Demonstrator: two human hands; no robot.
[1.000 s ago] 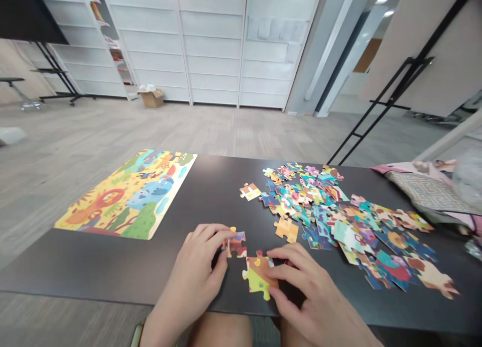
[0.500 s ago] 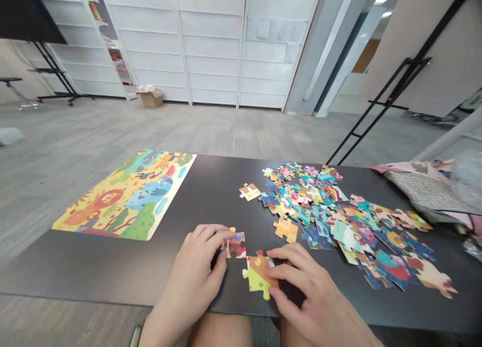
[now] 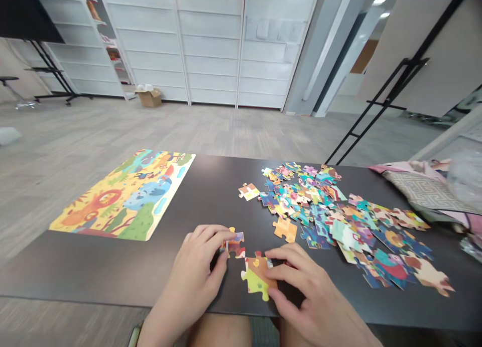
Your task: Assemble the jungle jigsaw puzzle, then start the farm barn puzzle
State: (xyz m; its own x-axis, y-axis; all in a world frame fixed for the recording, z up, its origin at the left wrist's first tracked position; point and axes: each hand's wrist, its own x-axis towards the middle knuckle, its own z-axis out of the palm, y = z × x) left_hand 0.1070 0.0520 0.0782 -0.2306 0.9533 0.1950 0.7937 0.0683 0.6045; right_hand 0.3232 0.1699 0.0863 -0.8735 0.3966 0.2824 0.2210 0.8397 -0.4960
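My left hand (image 3: 205,266) grips a small purple and orange puzzle piece (image 3: 236,245) between thumb and forefinger, near the table's front edge. Just right of it, my right hand (image 3: 301,281) holds a brown and yellow-green puzzle piece (image 3: 258,274) by its right side, fingers curled over that edge. The two pieces lie close together, nearly corner to corner; whether they touch is hard to make out. A plain orange piece (image 3: 285,229) lies beyond my right hand, and a brown and white piece (image 3: 248,191) sits apart farther back.
A heap of loose puzzle pieces (image 3: 312,201) spreads over the right of the dark table (image 3: 211,191). A colourful animal picture board (image 3: 128,196) lies at the left. At the right edge is a patterned cloth bag (image 3: 422,186) with clear plastic beside it.
Almost nothing differs. Both hands keep their hold on the two pieces in the same places; the whole view has shifted very slightly.
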